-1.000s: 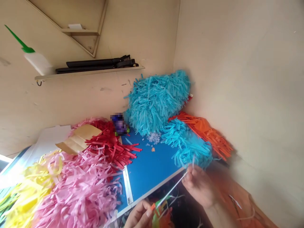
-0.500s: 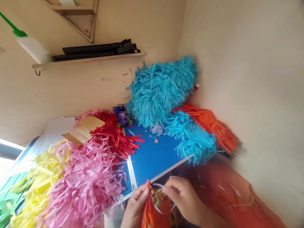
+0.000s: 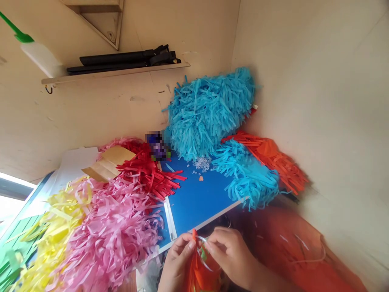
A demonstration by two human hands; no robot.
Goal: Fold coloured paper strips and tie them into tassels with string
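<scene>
Blue-topped table (image 3: pixel 194 202) with pale edge strip, tilted in head view, set into a corner of cream wall (image 3: pixel 304 101). Above, narrow shelf (image 3: pixel 115 72) carrying black folded items (image 3: pixel 121 59). On and along the table, heaped paper fringes: large turquoise fringe (image 3: pixel 206 113), smaller turquoise fringe (image 3: pixel 246 176), orange-red fringe (image 3: pixel 267 162), red fringe (image 3: pixel 146 178), pink fringe (image 3: pixel 109 231), yellow fringe (image 3: pixel 57 219). Small pile of clear beads (image 3: pixel 202 164) on bare blue surface.

Orange paper bundle (image 3: pixel 197 275) low in view, below the table's near edge, held between both hands. Left hand (image 3: pixel 178 263) in narrow pinch on bundle's top, orange tip standing above the thumb. Right hand (image 3: pixel 234 255) just beside, fingers (image 3: pixel 217 239) in narrow pinch on thin white strip (image 3: pixel 203 239) at bundle's neck.

Paper throughout flat, matte, finely cut; masses shaggy, rounded.
</scene>
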